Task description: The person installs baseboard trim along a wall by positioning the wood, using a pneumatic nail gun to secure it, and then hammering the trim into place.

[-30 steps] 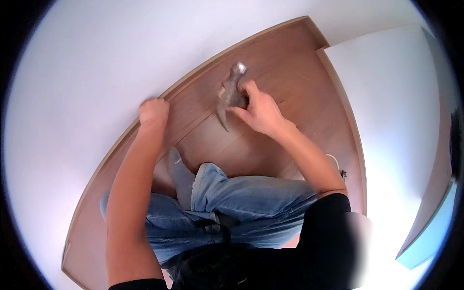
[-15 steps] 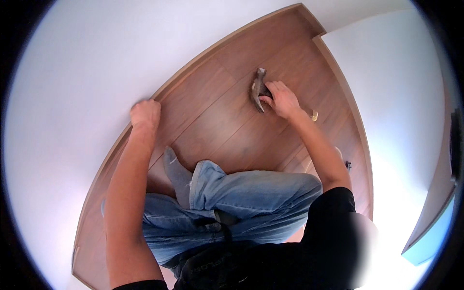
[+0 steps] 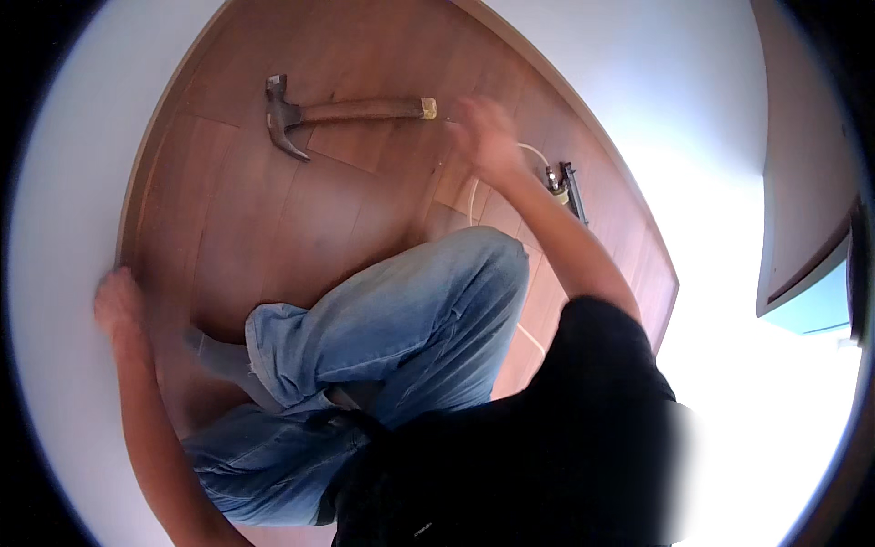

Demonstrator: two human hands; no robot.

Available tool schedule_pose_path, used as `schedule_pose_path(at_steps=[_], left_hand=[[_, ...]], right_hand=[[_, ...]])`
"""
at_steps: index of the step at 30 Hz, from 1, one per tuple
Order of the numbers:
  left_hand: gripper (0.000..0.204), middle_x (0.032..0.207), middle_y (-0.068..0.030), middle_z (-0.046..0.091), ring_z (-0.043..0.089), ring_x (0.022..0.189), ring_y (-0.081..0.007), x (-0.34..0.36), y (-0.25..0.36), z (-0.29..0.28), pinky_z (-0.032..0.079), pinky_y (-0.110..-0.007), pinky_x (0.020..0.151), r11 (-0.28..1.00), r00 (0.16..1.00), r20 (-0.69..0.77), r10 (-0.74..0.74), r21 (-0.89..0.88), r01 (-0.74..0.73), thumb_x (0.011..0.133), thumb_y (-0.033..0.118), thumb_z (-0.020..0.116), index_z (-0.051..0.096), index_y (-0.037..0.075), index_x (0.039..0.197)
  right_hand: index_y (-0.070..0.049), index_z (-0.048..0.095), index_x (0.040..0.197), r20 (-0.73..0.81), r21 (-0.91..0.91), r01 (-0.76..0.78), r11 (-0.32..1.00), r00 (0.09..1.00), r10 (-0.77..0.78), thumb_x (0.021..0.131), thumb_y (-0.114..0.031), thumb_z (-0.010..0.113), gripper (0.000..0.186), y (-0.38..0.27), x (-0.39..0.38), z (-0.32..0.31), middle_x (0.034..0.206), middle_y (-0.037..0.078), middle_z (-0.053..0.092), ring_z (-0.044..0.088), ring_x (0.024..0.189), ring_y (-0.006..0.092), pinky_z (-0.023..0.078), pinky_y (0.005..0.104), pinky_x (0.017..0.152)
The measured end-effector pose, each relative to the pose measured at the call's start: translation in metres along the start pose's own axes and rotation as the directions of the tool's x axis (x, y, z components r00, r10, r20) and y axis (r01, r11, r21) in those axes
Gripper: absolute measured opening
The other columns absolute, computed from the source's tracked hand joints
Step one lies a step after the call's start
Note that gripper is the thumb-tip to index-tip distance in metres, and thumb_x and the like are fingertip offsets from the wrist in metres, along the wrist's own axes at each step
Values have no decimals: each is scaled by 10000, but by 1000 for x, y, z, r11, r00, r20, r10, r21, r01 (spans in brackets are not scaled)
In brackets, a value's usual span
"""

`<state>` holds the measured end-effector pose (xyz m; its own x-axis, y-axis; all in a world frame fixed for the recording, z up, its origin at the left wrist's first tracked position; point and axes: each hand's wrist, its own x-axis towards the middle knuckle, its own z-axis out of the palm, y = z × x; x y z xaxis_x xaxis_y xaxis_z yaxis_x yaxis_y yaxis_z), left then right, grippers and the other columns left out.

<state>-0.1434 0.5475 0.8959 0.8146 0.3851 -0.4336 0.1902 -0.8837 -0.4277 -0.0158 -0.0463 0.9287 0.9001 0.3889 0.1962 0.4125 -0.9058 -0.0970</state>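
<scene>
My left hand [image 3: 121, 304], curled closed and slightly blurred, is at the wooden skirting board [image 3: 153, 137] along the left wall. What lies under its fingers is hidden. A claw hammer [image 3: 365, 110] lies on the floor, its dark head to the left and its worn wooden handle pointing right. Just past the yellowish handle end, my right hand [image 3: 489, 137] is in the air with fingers apart. Motion smears it, and nothing shows in it. Beyond that wrist, a nail gun [image 3: 572, 193] with a pale air hose [image 3: 532, 149] rests on the boards.
Brown wood planks [image 3: 301, 205] make up the floor. White walls rise on both sides, with another skirting board [image 3: 567, 87] along the right one. My bent, jeans-clad leg [image 3: 392, 292] takes up the near middle. A pale blue panel [image 3: 811, 314] shows at far right.
My right hand has let go of the hammer, which now lies on the floor, and moved toward the nail gun. The view has turned right. My left hand stays at the left skirting board.
</scene>
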Motion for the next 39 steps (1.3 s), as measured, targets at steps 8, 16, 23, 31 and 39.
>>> schedule_pose_path(at_steps=[8,16,23,31,39], left_hand=[[326,1142,-157,745,730,1032,-343,9,-11,10,594,-482,875,995,1000,16,-14,-96,15,1026,228,486,782,93,1044],[241,1171,-124,749,719,1103,-321,-6,-20,-8,606,-444,889,968,997,64,-32,-247,47,970,130,579,797,134,1073],[249,1179,-121,750,730,1089,-317,-11,-11,-23,609,-437,886,950,1000,20,-7,-313,13,973,137,575,794,106,1088],[263,1172,-122,751,728,1095,-313,-3,-12,2,605,-432,895,937,999,32,2,-348,9,986,154,554,789,86,1082],[253,1170,-84,762,734,1094,-274,11,0,-2,614,-412,851,882,1000,31,0,-471,14,982,143,574,794,111,1102]], right_hand=[[36,667,1224,171,-313,-861,400,363,916,827,-373,724,573,181,-290,-3,1148,281,713,697,1075,405,546,506,914],[-24,743,995,137,-538,-821,188,135,981,776,-314,757,364,274,-324,37,934,163,747,738,860,290,590,467,810],[-37,662,1277,-61,-138,-915,379,390,919,862,-360,772,538,196,-298,3,996,139,754,718,918,333,575,499,833],[4,467,1485,214,779,-392,490,900,379,947,-94,683,588,29,-88,-30,1445,138,535,533,1276,245,412,404,1125],[-24,422,1509,168,777,209,593,840,-516,917,-110,689,655,-242,78,59,1544,151,449,395,1457,276,292,388,1206]])
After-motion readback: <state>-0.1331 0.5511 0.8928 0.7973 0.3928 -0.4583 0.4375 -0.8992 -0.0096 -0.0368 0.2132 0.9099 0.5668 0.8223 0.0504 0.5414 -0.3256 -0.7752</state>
